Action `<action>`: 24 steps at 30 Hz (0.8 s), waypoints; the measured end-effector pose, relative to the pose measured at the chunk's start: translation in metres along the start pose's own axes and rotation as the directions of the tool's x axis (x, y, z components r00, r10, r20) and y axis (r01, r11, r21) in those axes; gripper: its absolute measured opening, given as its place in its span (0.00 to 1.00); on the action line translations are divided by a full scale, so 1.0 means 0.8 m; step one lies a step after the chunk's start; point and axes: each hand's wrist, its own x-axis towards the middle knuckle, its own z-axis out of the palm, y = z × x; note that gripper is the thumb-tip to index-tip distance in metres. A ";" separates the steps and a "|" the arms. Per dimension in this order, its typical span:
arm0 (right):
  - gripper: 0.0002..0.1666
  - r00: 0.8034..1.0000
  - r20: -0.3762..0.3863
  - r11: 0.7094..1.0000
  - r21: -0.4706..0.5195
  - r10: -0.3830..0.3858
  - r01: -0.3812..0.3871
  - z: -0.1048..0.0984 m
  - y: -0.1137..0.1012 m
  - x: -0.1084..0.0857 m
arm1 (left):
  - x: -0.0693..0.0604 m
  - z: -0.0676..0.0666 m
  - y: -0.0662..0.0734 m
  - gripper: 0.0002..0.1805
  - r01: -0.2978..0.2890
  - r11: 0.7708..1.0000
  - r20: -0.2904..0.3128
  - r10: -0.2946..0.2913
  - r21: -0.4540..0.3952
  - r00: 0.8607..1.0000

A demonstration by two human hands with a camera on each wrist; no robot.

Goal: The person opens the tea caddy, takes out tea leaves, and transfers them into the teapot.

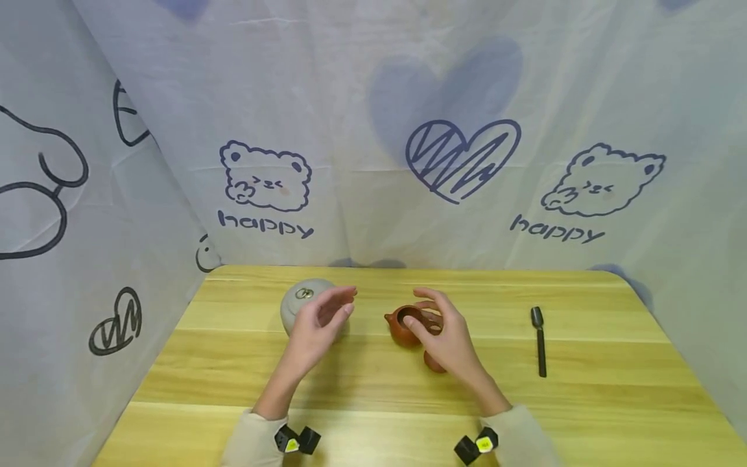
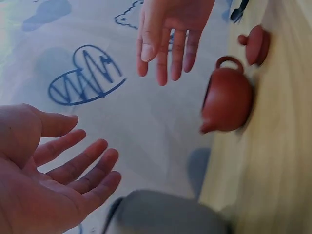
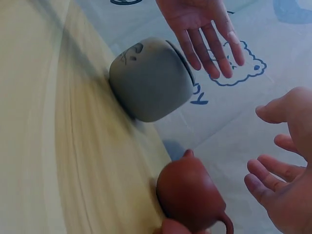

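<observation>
Reddish-brown, an open-topped teapot (image 1: pixel 403 336) stands on the desk (image 1: pixel 367 389) below the right grip (image 1: pixel 448 337), fingers relaxed; the left grip (image 1: pixel 318 329), equally loose, hovers near the grey jar (image 1: pixel 290 311). Head view overlaps right grip and teapot; left wrist shows them apart, and the lid's (image 2: pixel 258 45) knob. Only right wrist shows the jar's dark marking (image 3: pixel 131 53).

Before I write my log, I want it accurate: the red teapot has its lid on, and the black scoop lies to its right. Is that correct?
Not quite: the lid is off the red teapot and lies beside it on the table, as the left wrist view shows. The black scoop does lie to the teapot's right.
</observation>
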 end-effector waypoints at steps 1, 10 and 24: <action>0.31 1.000 0.005 1.000 0.013 -0.002 0.002 0.004 -0.001 0.002 | 0.000 -0.004 0.002 0.17 -0.022 1.000 -0.022 0.022 0.013 1.000; 0.33 0.999 0.040 0.997 0.080 -0.010 0.007 0.033 -0.011 0.018 | 0.005 -0.039 -0.002 0.12 -0.131 0.976 -0.211 0.167 0.175 0.963; 0.32 0.995 0.104 0.991 0.132 0.004 -0.018 0.079 -0.012 0.029 | 0.001 -0.067 -0.028 0.16 -0.041 0.902 -0.215 0.147 0.431 0.965</action>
